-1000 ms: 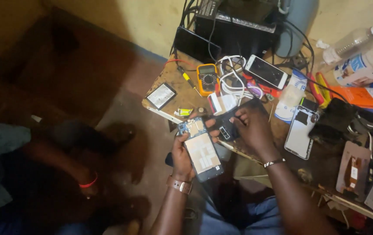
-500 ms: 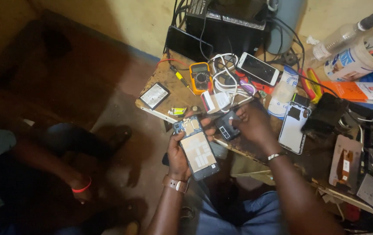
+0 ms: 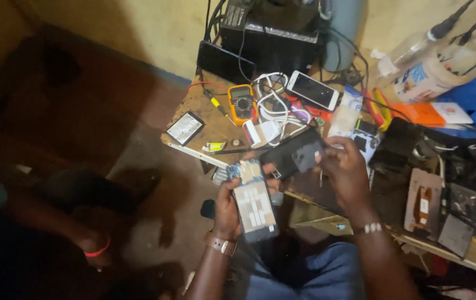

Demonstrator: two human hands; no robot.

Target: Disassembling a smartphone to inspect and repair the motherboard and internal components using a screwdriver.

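My left hand (image 3: pixel 227 206) grips an opened phone body (image 3: pixel 254 201) with its inner parts facing up, held just off the near edge of the wooden table (image 3: pixel 204 114). My right hand (image 3: pixel 344 169) holds a dark flat panel (image 3: pixel 295 157) by its right end, tilted above the table and close to the top of the phone body. Both wrists wear metal bracelets.
On the table lie an orange multimeter (image 3: pixel 242 103), white cables (image 3: pixel 271 103), a white phone (image 3: pixel 313 90), a small battery (image 3: pixel 184 128), a black phone (image 3: pixel 226 62) and several phone parts at right. A plastic bottle (image 3: pixel 424 78) lies at back right. Another person's arm with a red band (image 3: pixel 96 249) is lower left.
My right hand has moved right and lifted the dark panel away from the phone body. The left hand keeps the phone body in much the same place.
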